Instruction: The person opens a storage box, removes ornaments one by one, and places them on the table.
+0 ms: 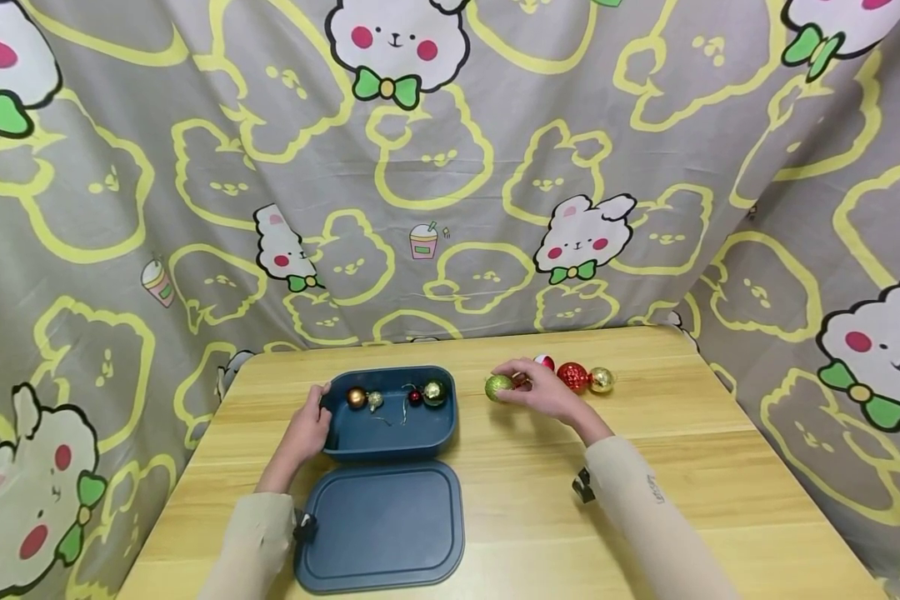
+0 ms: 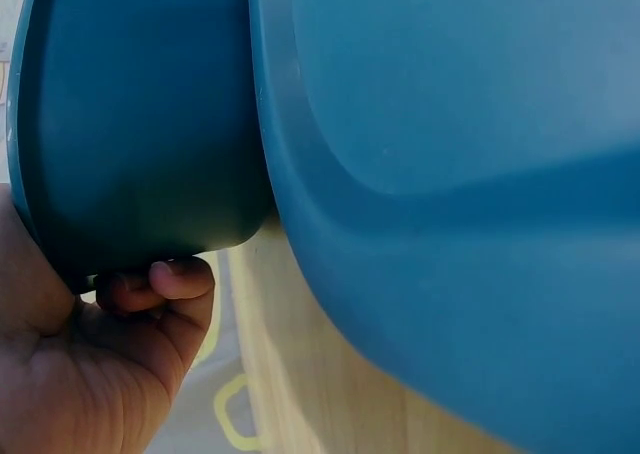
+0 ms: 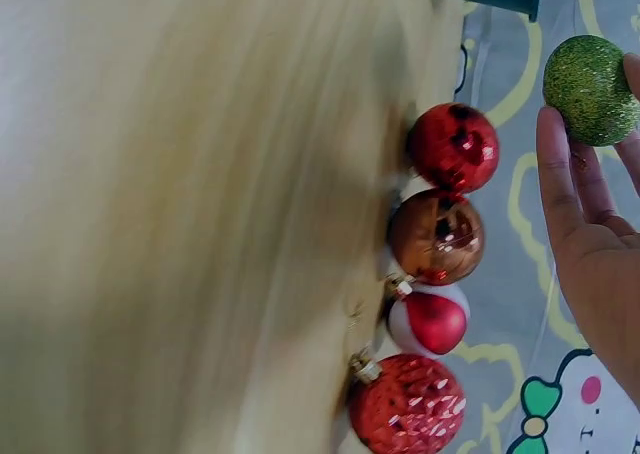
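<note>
A glittery green bauble [image 3: 592,91] is pinched between the fingertips and thumb of my right hand [image 1: 543,389], raised above the table to the right of a dark blue box [image 1: 390,452]. My left hand [image 1: 307,427] grips that box at its left end, fingers curled by the rim, as the left wrist view also shows. Inside the box lie a copper bauble [image 1: 356,397], a small pale gold one [image 1: 375,401], a tiny red one [image 1: 414,396] and a larger gold bauble [image 1: 434,392]. Beyond my right hand sit a textured red bauble [image 1: 572,377] and a gold bauble [image 1: 602,380].
The box's blue lid [image 1: 382,527] lies flat on the wooden table [image 1: 540,533], in front of the box. The right wrist view shows a row with a shiny red bauble [image 3: 454,147], a copper bauble [image 3: 437,238] and a red-and-white one [image 3: 432,320]. A patterned curtain [image 1: 480,167] hangs behind.
</note>
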{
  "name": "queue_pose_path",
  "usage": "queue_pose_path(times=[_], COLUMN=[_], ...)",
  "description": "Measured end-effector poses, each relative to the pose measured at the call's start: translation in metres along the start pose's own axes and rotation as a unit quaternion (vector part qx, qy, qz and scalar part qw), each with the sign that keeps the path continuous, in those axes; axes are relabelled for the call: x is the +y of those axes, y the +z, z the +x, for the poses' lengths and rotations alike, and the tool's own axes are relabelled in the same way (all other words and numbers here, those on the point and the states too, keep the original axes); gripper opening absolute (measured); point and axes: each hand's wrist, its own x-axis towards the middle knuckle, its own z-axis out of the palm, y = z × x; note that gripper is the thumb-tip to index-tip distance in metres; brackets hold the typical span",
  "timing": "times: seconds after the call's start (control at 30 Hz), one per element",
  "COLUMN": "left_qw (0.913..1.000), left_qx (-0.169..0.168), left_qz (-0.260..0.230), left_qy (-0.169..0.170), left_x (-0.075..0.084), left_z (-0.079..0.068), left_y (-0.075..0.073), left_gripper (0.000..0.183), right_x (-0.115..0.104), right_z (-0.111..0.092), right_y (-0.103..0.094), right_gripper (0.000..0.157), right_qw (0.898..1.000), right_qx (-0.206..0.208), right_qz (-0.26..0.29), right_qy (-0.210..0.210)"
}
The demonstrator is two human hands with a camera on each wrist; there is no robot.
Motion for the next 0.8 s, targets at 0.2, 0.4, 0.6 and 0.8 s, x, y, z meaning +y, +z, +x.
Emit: queue_pose_path(times=[0.2, 0.4, 0.6, 0.8], left_qw=[1.0000, 1.0000, 1.0000, 0.9999], left_qx=[0.002, -0.001, -0.001, -0.001], left_qz=[-0.004, -0.005, -0.007, -0.008], left_qy=[0.000, -0.003, -0.006, -0.006], left_x=[-0.001, -0.003, -0.003, 0.000], left_z=[0.000, 0.001, 0.001, 0.000], left_y=[0.000, 0.002, 0.002, 0.000], left_gripper=[0.043, 0.044, 0.044, 0.047], right_x=[0.010, 0.021, 0.027, 0.030], right_z=[-0.006, -0.012, -0.015, -0.015], right_y=[0.000, 0.005, 0.009, 0.010], right_gripper=[0.043, 0.045, 0.042, 0.041], right_qw=[1.000, 1.000, 1.000, 0.999], right_qx=[-0.002, -0.004, -0.011, -0.027], right_qz=[-0.001, 0.003, 0.003, 0.000], right_qy=[0.007, 0.016, 0.018, 0.024])
